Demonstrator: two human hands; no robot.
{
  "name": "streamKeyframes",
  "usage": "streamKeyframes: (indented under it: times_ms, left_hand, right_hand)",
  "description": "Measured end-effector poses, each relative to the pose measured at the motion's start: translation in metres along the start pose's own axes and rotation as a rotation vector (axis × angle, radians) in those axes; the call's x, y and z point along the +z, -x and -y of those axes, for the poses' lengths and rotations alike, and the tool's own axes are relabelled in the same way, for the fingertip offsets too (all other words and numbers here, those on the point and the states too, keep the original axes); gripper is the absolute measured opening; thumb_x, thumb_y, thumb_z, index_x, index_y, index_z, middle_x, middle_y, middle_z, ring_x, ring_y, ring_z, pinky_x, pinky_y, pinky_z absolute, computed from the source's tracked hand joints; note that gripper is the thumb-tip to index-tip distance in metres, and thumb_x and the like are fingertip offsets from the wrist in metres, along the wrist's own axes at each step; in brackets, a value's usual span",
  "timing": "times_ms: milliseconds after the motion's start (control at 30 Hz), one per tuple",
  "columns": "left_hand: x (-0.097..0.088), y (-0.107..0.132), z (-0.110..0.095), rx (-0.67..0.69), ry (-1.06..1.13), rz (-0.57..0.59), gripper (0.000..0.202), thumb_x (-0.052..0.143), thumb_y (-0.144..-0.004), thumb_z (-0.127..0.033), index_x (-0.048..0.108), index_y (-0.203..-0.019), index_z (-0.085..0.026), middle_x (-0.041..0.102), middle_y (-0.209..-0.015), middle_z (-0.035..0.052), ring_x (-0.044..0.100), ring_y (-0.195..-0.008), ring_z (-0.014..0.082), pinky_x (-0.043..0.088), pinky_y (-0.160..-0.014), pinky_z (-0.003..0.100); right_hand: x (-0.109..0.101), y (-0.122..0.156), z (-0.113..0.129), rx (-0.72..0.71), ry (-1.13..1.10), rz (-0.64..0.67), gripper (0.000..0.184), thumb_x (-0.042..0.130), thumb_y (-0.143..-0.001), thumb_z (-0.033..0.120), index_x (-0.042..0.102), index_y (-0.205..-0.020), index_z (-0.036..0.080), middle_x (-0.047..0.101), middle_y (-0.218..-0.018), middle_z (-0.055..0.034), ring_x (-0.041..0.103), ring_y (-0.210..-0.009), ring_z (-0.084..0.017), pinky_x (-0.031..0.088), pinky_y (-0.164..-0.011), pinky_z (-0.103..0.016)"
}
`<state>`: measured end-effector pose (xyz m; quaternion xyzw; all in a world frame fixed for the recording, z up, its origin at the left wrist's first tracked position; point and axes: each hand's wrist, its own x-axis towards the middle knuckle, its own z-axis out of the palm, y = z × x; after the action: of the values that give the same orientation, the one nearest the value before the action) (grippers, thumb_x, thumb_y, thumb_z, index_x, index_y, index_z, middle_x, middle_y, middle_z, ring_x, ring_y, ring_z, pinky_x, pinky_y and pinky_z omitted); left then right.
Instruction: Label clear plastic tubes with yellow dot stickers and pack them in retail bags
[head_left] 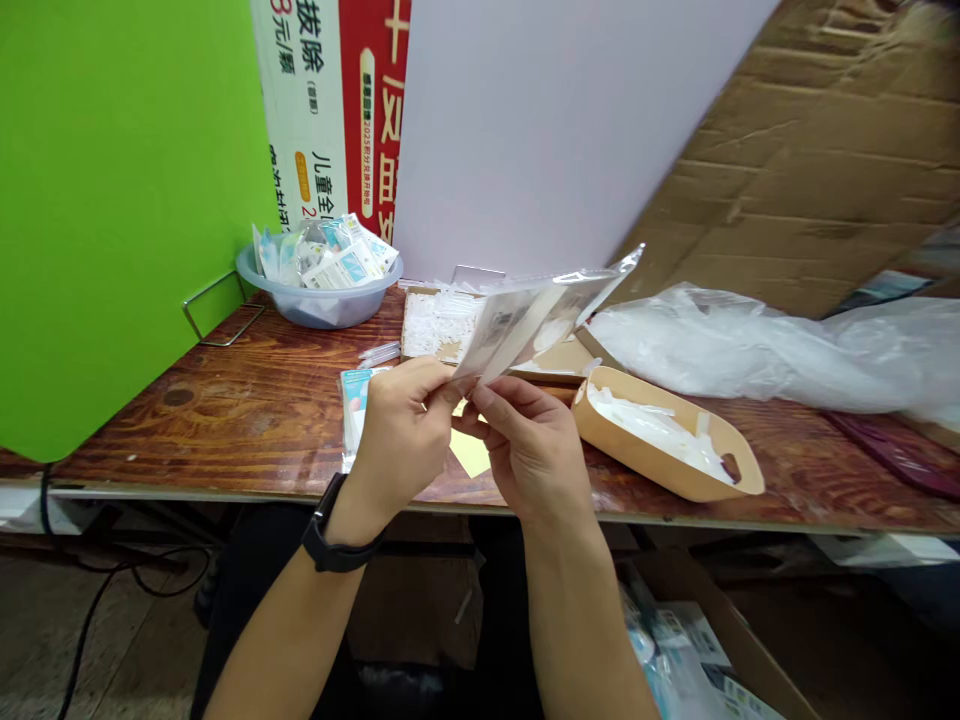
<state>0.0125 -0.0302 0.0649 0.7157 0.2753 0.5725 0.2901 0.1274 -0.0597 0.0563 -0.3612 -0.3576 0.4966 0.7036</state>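
Note:
Both hands meet over the front part of the wooden table, raised above it. My left hand [409, 420], with a black band on the wrist, pinches the near end of a clear plastic packet [536, 315]. My right hand [536, 440] grips the same end between thumb and fingers. The packet slants up and away to the right, and pale contents show through its film. Below the hands lie a yellow paper piece [470, 455] and a blue-and-white packet [354, 400], partly hidden by my left hand.
A translucent blue basin [322, 305] full of packets stands back left. A shallow cardboard tray [439, 325] holds small white pieces. At right are a tan plastic basket [652, 465] with white items and a large clear plastic bag [735, 340]. A box [720, 620] of packets sits below the table.

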Motion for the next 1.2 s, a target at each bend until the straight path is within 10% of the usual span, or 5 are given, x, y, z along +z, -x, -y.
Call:
streamKeyframes:
  times_ms: [733,1200]
  left_hand:
    - [0.003,0.001,0.002,0.062,-0.089,0.047,0.025,0.055,-0.086,-0.015,0.059,-0.061,-0.015,0.05,-0.057,-0.0014,0.045,-0.057,0.0105,0.033,-0.056,0.025]
    - [-0.005,-0.002,0.002,-0.2,0.269,0.137,0.015,0.058,-0.082,-0.017,0.07,-0.073,-0.016,0.069,-0.091,0.0042,0.062,-0.089,0.0178,0.047,-0.076,0.026]
  right_hand:
    - [-0.02,-0.003,0.014,0.127,0.089,0.166,0.028,0.082,-0.062,0.033,0.06,-0.065,0.015,0.057,-0.066,0.0021,0.052,-0.057,-0.007,0.057,-0.062,-0.024]
    - [-0.029,-0.007,0.011,-0.527,0.784,-0.421,0.019,0.065,-0.08,0.036,0.059,-0.078,0.018,0.056,-0.063,0.0008,0.051,-0.052,-0.011,0.047,-0.049,-0.026]
